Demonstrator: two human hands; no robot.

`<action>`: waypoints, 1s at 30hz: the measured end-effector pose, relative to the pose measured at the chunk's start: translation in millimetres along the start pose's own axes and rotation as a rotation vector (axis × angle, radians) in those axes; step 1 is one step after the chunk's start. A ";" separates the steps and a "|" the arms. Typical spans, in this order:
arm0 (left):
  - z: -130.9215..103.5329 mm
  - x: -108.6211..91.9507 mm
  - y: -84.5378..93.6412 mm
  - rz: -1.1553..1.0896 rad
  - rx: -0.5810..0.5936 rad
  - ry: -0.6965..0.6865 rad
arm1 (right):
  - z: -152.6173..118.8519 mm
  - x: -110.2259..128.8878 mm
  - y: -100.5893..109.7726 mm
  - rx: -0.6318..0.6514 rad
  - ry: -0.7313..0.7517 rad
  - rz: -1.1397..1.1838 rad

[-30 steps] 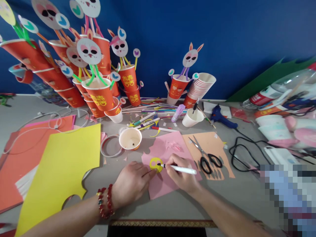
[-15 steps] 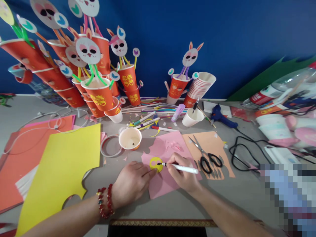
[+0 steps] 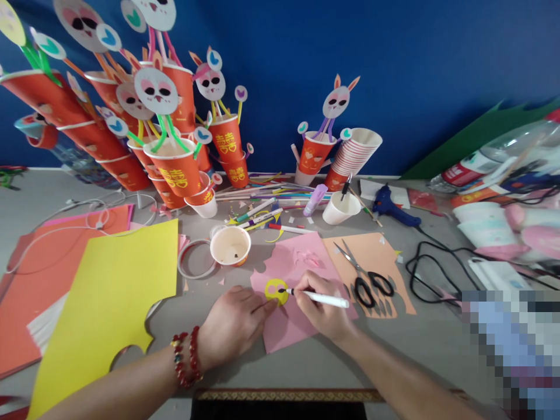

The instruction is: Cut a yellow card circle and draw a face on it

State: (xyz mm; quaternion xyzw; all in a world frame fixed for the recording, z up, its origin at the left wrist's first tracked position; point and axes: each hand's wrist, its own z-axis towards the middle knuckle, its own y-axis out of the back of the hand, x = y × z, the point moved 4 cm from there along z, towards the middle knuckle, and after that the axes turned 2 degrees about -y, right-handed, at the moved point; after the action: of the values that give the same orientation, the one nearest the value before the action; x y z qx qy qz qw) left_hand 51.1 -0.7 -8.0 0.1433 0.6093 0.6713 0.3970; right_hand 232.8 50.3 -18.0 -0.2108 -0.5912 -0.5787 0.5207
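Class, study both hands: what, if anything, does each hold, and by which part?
The right hand grips the white marker by its barrel, near the tip. The left hand touches the yellow disc at its lower edge; no grip shows.

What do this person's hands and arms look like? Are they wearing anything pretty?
Yes! Beside the left hand, the wrist has two strands of shiny, dark red round beads; the strand nearer the elbow also has a few teal and yellowish ones. The right hand has no bracelet. Neither wears a glove, and no sleeves show on the forearms.
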 end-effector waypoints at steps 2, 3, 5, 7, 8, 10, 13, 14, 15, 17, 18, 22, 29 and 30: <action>-0.1 0.2 -0.5 0.003 -0.001 0.002 | -0.2 0.2 0.4 -0.006 0.000 0.012; -0.1 0.2 -0.6 0.005 -0.003 0.002 | -0.5 0.1 0.4 -0.003 -0.002 0.016; -0.1 0.2 -1.1 0.006 -0.004 0.000 | -1.3 -0.5 0.6 -0.003 -0.003 0.023; -0.2 0.3 -1.3 0.011 -0.007 0.003 | -2.1 -1.8 0.8 -0.007 -0.010 0.034; -0.4 0.3 -1.5 0.015 -0.008 0.003 | -2.4 -2.6 1.1 -0.013 -0.015 0.041; -0.8 0.5 -1.8 0.022 -0.006 0.004 | -2.7 -4.2 1.4 -0.023 -0.037 0.063; -1.3 0.4 -2.1 0.023 0.002 -0.003 | -2.4 -6.1 0.9 -0.030 -0.093 0.104; -1.4 0.3 -2.1 0.023 0.003 -0.005 | -2.1 -6.0 0.6 -0.031 -0.107 0.117; -1.5 0.3 -2.0 0.025 0.004 -0.005 | -1.7 -5.6 0.4 -0.032 -0.116 0.126; -1.4 -0.1 -1.7 0.032 0.009 -0.004 | -0.4 -3.1 1.0 -0.035 -0.116 0.136; -1.3 -0.1 -1.6 0.037 0.014 -0.001 | 0.5 -1.1 1.6 -0.032 -0.111 0.140; 0.0 -0.2 -0.6 0.039 0.040 0.016 | 6.1 10.2 7.1 0.014 -0.095 0.167; -0.9 -0.5 -0.1 0.060 0.016 0.012 | 17.8 23.3 6.9 0.085 -0.096 0.200; -1.2 -0.2 -0.7 0.071 0.014 0.014 | 18.5 22.5 4.5 0.065 -0.096 0.214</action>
State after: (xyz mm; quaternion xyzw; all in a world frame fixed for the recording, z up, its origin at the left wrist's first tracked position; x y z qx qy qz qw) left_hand 50.7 -1.7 -8.8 0.1628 0.6113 0.6816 0.3678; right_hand 221.4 60.2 7.3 -0.2831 -0.6079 -0.4899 0.5571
